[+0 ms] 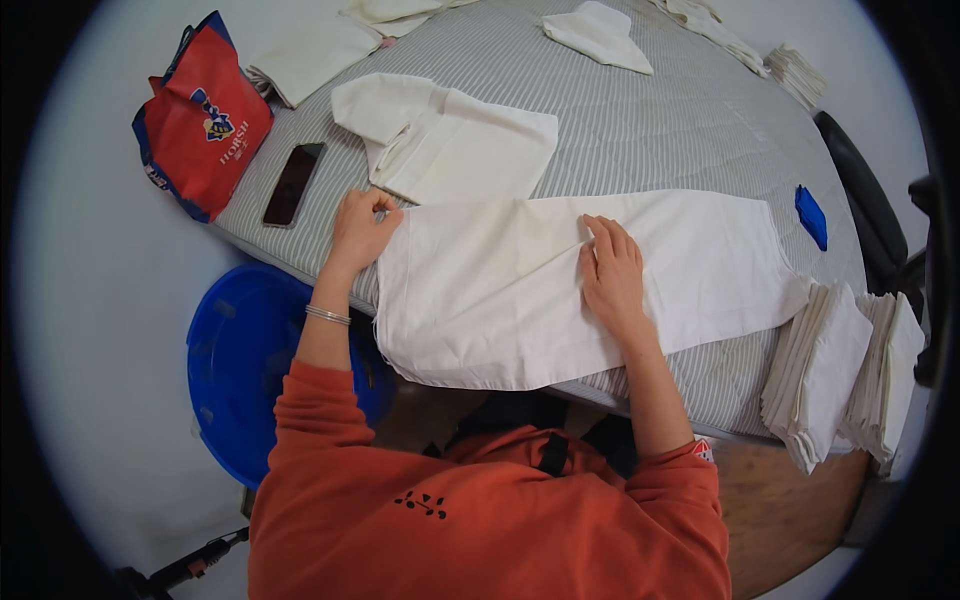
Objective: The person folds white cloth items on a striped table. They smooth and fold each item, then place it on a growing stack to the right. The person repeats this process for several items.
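A long white cloth point(480, 300) lies spread sideways across the striped mattress in front of me. Its near edge hangs over the mattress side. My left hand point(364, 225) pinches the cloth's far left corner between thumb and fingertips. Flat on the middle of the same cloth rests my right hand point(613, 274), thumb apart from the fingers and nothing in its grasp. A soft diagonal crease runs through the fabric between the hands. Just beyond, a loosely folded off-white cloth point(480, 142) touches or lies under the cloth's far edge; which, I cannot tell.
On the striped mattress point(712, 112) are a phone point(294, 185), a red bag point(206, 124), a small blue item point(811, 217) and more white cloths point(598, 34). Folded cloth stacks point(817, 367) sit at the right edge. A blue tub point(240, 360) stands below left.
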A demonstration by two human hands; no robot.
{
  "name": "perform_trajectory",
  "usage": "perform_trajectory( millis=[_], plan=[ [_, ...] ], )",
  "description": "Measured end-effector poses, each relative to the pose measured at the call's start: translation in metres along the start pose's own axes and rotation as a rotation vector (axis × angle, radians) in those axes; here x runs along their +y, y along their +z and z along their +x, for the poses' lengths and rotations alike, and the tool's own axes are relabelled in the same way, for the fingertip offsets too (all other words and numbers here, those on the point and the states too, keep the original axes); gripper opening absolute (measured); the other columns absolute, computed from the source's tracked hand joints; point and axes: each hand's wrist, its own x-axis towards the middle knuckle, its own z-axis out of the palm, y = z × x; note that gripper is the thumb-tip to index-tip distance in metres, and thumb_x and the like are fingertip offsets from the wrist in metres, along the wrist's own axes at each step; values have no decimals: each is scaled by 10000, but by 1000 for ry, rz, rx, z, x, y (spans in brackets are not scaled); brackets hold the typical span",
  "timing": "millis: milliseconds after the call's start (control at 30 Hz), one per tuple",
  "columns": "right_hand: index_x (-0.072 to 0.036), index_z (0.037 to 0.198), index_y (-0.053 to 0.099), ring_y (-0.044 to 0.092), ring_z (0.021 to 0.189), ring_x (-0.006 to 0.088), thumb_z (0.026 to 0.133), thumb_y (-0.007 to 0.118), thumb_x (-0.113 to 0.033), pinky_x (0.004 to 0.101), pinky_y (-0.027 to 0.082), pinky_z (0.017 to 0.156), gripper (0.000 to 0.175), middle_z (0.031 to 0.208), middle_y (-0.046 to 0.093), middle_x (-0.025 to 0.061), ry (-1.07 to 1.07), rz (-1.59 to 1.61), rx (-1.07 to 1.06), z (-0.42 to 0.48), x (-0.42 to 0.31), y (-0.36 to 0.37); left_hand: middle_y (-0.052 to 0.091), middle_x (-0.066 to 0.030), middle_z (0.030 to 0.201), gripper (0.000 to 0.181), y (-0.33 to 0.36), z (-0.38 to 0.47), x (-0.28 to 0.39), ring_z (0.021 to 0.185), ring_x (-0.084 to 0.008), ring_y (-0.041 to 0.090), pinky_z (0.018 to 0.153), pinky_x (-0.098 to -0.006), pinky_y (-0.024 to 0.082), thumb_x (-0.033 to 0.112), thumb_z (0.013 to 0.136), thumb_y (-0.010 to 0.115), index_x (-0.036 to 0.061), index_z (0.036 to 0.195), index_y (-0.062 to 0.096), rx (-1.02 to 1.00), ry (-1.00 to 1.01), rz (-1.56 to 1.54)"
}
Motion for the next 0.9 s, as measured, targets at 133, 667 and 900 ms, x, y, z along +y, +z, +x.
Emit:
perform_trajectory(
  millis=[133, 667, 900],
  plan=[
    [-107, 1327, 613, 490, 1352, 346, 1009, 552, -201, 569, 274, 1182, 338, 1387, 589, 122, 106, -15, -125, 5, 1, -14, 595, -16, 860, 105, -3, -2, -3, 805, -102, 541, 737, -255, 448, 138, 965, 675, 37, 968, 647, -72, -210, -421],
    [-176, 1578, 421, 208, 1557, 407, 994, 553, -521, 616, 83, 1243, 691, 1658, 297, 224, 225, -203, -272, -11, 1, -18, 659, -118, 766, 250, 17, 37, -28, 697, -262, 639, 667, -402, 499, 252, 1008, 653, 55, 1127, 554, 234, -117, -16],
    [-165, 1563, 442, 230, 1548, 408, 1024, 518, -459, 618, 91, 1242, 618, 1636, 333, 229, 202, -210, -245, -15, 1, -20, 691, -90, 747, 535, -20, -13, -6, 675, -145, 646, 634, -302, 496, 248, 945, 755, 11, 1348, 495, 77, -328, -397]
  ],
)
